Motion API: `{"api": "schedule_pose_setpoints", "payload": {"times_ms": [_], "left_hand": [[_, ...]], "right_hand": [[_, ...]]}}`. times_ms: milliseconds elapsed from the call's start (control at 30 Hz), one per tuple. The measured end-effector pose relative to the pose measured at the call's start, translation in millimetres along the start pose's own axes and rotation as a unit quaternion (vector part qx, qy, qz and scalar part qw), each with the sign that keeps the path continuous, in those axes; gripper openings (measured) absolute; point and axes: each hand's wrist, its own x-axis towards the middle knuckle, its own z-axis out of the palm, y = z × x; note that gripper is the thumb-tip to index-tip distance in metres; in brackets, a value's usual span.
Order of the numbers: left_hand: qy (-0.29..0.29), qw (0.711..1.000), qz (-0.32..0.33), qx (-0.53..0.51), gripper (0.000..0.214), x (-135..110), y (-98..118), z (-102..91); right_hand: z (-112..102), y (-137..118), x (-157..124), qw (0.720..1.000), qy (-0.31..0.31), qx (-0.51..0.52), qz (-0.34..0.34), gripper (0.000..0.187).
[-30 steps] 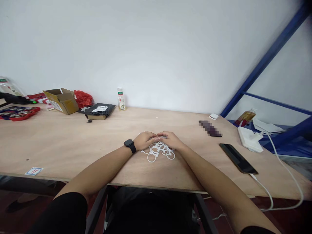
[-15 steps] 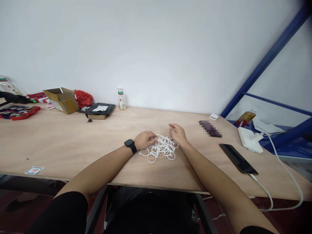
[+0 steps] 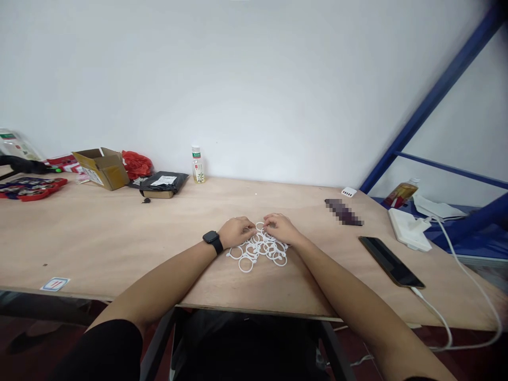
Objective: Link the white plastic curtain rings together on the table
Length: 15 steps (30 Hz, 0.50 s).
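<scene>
While white rings [image 3: 260, 247] lie clustered on the desk [image 3: 166, 225], the left hand [image 3: 237, 232] and right hand [image 3: 281, 230] curl at the cluster's far side; whether either grips a ring cannot be told.

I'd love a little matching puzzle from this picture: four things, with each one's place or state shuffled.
1. White rings
2. Watch
3. Phone
4. Cardboard box

A. Worn on the left arm
B. Open-topped, beside red plastic
C. Clustered by the left hand and right hand
D. Attached to a white cable

Pairs: 1-C, 2-A, 3-D, 4-B
</scene>
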Motion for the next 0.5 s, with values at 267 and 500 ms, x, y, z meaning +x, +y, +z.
{"api": "schedule_pose_setpoints", "payload": {"times_ms": [267, 500], "left_hand": [[-0.006, 1.000, 0.006, -0.010, 0.026, -0.5, -0.9, 0.2], [-0.006, 1.000, 0.001, -0.018, 0.027, -1.3, -0.5, -1.6]], "right_hand": [[-8.8, 5.1, 1.5, 0.976, 0.185, 0.073, 0.091, 0.015], [-12.0, 5.9, 2.1, 0.951, 0.233, 0.151, 0.136, 0.020]]}}
